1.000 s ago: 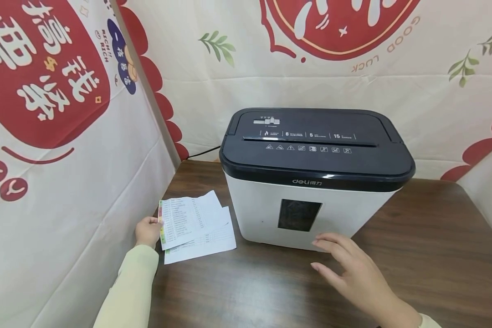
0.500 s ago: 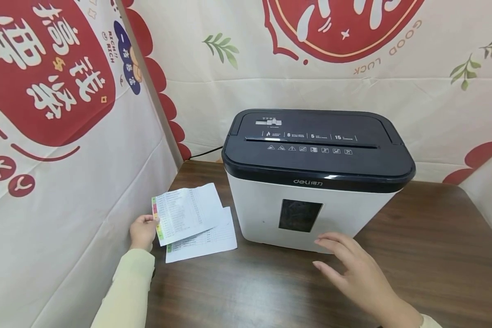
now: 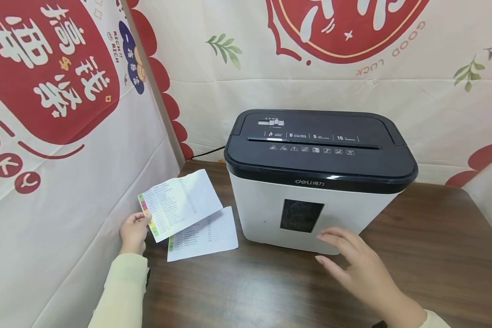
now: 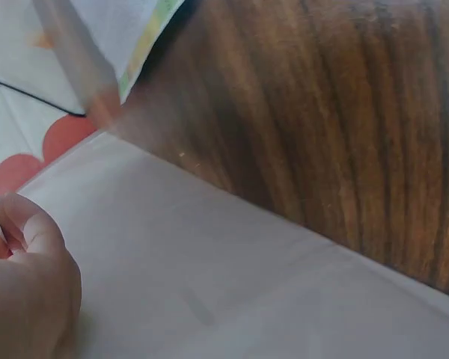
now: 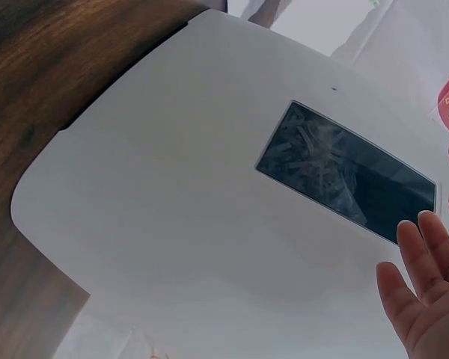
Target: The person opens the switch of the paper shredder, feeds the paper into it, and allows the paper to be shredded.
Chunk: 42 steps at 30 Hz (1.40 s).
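Upper sheet (image 3: 180,205) uncropped, head view only

The 2 sleeves (image 3: 120,289) are pale yellow.

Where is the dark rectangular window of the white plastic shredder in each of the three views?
Head: the dark rectangular window is slightly right of centre, in the lower half.
Left wrist: not in this picture.
Right wrist: right of centre, slanted, the right hand at its lower right.
Shared landmark: the brown wood-grain table.
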Tool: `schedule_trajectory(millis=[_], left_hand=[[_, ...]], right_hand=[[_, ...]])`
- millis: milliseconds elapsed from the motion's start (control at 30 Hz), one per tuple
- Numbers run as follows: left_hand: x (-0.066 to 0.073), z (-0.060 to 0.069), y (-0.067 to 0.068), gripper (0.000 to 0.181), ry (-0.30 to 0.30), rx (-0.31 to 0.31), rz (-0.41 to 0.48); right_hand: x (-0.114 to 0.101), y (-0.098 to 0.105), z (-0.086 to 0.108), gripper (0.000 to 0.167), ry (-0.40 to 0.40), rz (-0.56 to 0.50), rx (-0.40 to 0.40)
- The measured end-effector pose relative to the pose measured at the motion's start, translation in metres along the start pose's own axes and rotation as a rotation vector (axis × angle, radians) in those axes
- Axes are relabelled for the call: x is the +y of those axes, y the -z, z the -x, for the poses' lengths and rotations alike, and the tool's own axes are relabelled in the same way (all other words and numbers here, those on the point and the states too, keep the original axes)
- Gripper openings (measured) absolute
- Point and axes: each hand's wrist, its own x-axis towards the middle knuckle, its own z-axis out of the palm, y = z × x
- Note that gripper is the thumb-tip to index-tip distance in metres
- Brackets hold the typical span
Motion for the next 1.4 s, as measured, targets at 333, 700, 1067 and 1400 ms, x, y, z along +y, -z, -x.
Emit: schedule_trajectory(millis=[333, 700, 1067, 1400], left_hand=[[0.028, 0.011, 0.008, 0.011, -0.005, -0.053, 0.12], [0.064, 0.03, 0.011, 0.008, -0.044, -0.063, 0.358], [0.104, 0.056, 0.017, 0.008, -0.235, 0.07, 0.419], [0.135, 0.073, 0.029, 0.01, -0.275, 0.102, 0.615]], right_hand=[[-0.001, 0.004, -0.009, 0.052, 0.025, 0.01, -0.001], [-0.001, 0.007, -0.017, 0.051, 0.053, 0.013, -0.002], [0.0, 0.014, -0.025, 0.053, 0.072, 0.023, 0.031], [-0.003, 0.024, -0.037, 0.051, 0.111, 0.009, 0.044]])
